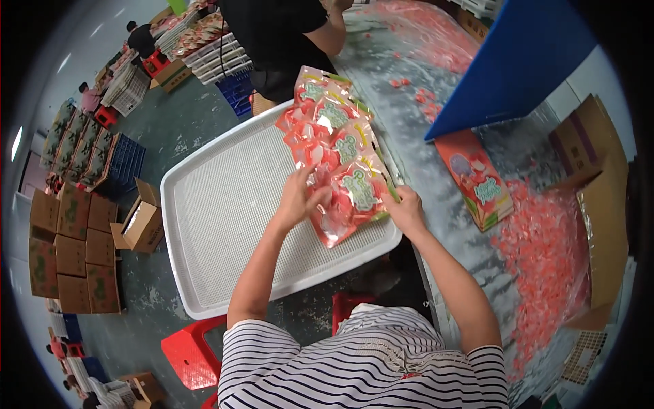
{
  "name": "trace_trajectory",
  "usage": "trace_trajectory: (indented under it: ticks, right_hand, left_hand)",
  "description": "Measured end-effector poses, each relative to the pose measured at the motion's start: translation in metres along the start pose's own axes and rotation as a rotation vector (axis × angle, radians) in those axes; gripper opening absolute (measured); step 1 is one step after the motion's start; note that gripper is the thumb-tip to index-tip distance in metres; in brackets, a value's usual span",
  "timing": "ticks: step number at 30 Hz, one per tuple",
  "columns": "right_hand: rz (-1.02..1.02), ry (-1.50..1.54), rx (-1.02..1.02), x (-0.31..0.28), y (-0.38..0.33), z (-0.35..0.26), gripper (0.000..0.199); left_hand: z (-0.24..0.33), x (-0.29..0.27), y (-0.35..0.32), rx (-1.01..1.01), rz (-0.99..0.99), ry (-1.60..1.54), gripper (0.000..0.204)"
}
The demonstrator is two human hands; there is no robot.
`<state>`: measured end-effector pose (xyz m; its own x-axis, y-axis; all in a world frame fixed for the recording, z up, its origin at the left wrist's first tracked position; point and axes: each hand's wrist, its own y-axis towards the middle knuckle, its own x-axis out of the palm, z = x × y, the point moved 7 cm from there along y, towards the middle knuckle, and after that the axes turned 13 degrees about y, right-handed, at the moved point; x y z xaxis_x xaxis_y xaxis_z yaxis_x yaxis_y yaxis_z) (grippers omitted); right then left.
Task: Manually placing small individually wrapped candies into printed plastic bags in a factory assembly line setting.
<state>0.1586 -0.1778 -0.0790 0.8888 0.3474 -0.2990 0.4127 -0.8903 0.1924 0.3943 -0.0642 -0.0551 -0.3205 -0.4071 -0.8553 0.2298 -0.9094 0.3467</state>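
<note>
A clear-fronted candy bag (346, 203) with pink and green print lies nearest me in a row on a white mesh tray (221, 204). My left hand (300, 198) has its thumb and fingers closed on this bag's left side. At its right edge, my right hand (407, 210) pinches the green-tipped corner. Several similar filled bags (327, 112) overlap beyond it, along the tray's right side. On the table to the right, a flat pink pouch (475, 178) lies by itself, below the blue board.
Loose red candies (541, 259) are heaped on the table (456, 273) beside an open cardboard box (610, 211). A blue board (511, 68) rises at the far right. A person in black (272, 34) is beyond the tray. A red stool (191, 354) and stacked cartons (71, 252) are at left.
</note>
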Motion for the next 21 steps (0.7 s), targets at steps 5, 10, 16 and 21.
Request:
trace_trajectory:
  ticks: [5, 10, 16, 21]
  right_hand:
    - [-0.069, -0.022, 0.244, 0.002, 0.029, 0.037, 0.022]
    - [-0.009, 0.268, 0.284, 0.007, 0.054, 0.021, 0.023]
    - [0.052, 0.315, 0.132, -0.017, 0.076, -0.006, 0.022]
    - [0.153, 0.127, 0.112, -0.064, 0.032, 0.022, 0.037]
  left_hand:
    - [0.017, 0.043, -0.022, 0.058, -0.121, 0.091, 0.108]
    - [0.014, 0.055, -0.003, 0.032, -0.032, 0.076, 0.102]
    - [0.028, 0.078, 0.035, 0.036, 0.047, 0.080, 0.090]
    - [0.030, 0.067, 0.037, -0.018, 0.036, 0.040, 0.086]
